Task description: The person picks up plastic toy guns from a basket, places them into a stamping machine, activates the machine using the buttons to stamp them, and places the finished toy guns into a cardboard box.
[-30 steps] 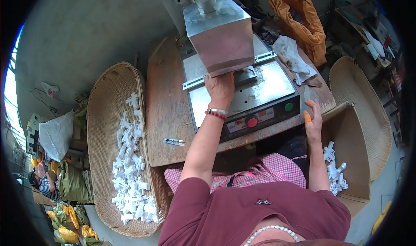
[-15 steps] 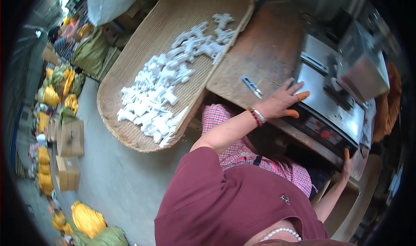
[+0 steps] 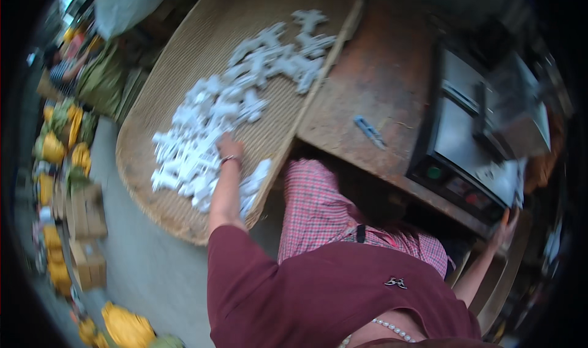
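My left hand (image 3: 229, 147) reaches into a pile of white plastic pieces (image 3: 211, 112) in a wide woven tray (image 3: 138, 118). Its fingers are hidden and smeared by motion, so I cannot see whether they grip a piece. By the right front corner of a black machine with a flat metal top (image 3: 456, 124), my right hand (image 3: 503, 230) has its fingers stretched out, an orange cover showing on one. A green button (image 3: 433, 173) shows on the machine's front. Blue-handled thread snips (image 3: 369, 132) lie on the wooden table (image 3: 373, 60), away from both hands.
A clear box (image 3: 520, 106) stands over the machine's right side. The tray's right rim meets the table. Cardboard boxes (image 3: 86, 213) and yellow bags (image 3: 125, 326) line the floor at left. Far back at left, a person in a striped top (image 3: 61, 71) is partly visible.
My left hand has left the machine's front left edge and swung left into the white pieces. My right hand stays by the machine's right corner. The view has shifted slightly.
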A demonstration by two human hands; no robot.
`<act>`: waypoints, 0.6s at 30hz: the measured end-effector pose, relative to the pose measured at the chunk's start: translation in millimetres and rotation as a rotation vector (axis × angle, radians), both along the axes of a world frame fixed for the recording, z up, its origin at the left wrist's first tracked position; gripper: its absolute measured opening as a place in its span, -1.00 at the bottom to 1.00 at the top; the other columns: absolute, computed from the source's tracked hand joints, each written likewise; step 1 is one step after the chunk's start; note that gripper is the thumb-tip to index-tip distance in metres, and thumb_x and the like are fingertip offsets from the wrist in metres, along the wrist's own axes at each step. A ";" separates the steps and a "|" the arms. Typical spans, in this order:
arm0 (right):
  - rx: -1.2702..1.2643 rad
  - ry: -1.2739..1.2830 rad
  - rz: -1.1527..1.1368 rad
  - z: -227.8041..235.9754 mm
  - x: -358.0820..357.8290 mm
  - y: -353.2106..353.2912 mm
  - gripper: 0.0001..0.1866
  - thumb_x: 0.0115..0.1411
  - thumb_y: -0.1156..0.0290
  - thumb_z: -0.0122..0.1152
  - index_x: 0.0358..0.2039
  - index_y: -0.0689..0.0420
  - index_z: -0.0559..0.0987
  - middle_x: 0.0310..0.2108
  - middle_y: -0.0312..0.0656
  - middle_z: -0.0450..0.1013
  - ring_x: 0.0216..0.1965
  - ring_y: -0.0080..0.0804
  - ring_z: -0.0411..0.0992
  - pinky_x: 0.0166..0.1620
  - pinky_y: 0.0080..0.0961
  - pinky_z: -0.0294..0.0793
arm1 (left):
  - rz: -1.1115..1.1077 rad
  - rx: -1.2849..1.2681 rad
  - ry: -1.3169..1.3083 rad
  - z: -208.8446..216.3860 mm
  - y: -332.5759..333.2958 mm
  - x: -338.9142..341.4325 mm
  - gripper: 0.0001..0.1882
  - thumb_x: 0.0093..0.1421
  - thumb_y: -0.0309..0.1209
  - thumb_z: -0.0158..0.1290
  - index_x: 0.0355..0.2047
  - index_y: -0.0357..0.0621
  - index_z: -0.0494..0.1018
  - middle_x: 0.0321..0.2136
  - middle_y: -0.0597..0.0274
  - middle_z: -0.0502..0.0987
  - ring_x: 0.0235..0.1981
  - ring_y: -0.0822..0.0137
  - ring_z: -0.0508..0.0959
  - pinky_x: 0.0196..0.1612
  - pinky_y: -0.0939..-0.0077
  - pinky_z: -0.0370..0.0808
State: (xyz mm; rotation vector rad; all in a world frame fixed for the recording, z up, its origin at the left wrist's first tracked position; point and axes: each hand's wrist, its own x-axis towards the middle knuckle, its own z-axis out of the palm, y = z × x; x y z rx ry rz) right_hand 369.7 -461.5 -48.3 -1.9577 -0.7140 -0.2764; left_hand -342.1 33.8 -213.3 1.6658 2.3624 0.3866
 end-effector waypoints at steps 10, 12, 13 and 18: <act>0.017 -0.300 0.532 47.4 21.6 151.0 -0.63 0.25 0.33 -0.11 0.01 0.20 0.42 0.00 -0.04 0.38 0.12 -0.12 0.27 0.22 -0.37 0.10 | -1.265 0.550 -0.651 236.2 -133.0 332.3 -0.43 0.12 -0.60 -0.05 0.19 -0.18 0.24 0.14 -0.03 0.30 0.10 0.06 0.36 0.15 0.34 0.28; 0.126 -0.161 0.567 66.1 3.5 173.9 -0.68 0.16 0.46 0.02 -0.05 0.21 0.44 -0.08 -0.04 0.41 0.03 -0.11 0.33 0.14 -0.37 0.19 | -1.415 0.598 -0.583 229.0 -165.2 384.3 -0.43 0.06 -0.57 0.03 0.14 -0.26 0.27 0.13 -0.09 0.27 0.08 -0.06 0.33 0.12 0.24 0.28; 0.141 -0.078 0.552 61.8 9.2 181.3 -0.68 0.11 0.54 0.08 -0.08 0.21 0.44 -0.11 -0.03 0.42 -0.02 -0.11 0.35 0.09 -0.37 0.25 | -1.398 0.567 -0.636 221.2 -178.1 405.1 -0.45 0.07 -0.52 0.09 0.11 -0.26 0.29 0.09 -0.09 0.30 0.04 -0.05 0.34 0.08 0.23 0.29; 0.156 -0.450 0.167 75.9 23.9 161.6 -0.75 -0.02 0.53 0.23 -0.28 0.23 0.45 -0.27 -0.02 0.41 -0.20 -0.01 0.37 -0.12 -0.24 0.32 | -1.335 0.746 -0.644 227.2 -194.5 447.3 -0.50 0.10 -0.50 0.09 0.08 -0.25 0.31 0.04 -0.04 0.34 -0.13 -0.01 0.39 -0.03 0.24 0.35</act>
